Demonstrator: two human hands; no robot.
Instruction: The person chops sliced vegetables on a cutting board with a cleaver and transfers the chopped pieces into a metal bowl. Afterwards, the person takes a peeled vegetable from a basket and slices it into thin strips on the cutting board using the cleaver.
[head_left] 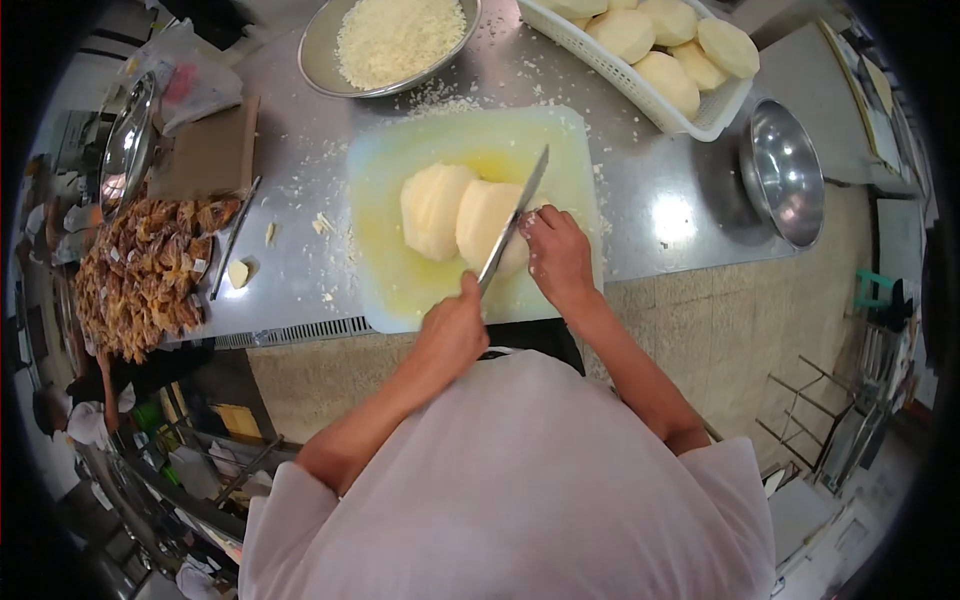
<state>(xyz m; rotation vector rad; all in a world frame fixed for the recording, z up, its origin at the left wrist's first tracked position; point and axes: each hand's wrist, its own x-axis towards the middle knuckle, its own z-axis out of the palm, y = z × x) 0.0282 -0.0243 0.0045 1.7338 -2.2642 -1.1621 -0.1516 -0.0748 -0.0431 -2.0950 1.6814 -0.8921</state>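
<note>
My left hand [455, 325] is wrapped round the handle of a knife [515, 218], whose blade slants up and to the right across a pale peeled vegetable. That vegetable [484, 218] lies sliced on a yellow-stained, light green cutting board [385, 290]. Curled fingers of my right hand [560, 255] press on its right end, close beside the blade. Touching it on the left is another pale, cut portion [436, 212]. The knife handle is mostly hidden in my left hand.
Shredded pale food fills a metal bowl [308, 62] behind the board. A white basket [640, 95] holds several peeled vegetables, left of a metal bowl [785, 175]. Brown wrapped items [145, 275], a dark rod [235, 238] and a scrap [238, 273] lie left. A person [90, 415] is far left.
</note>
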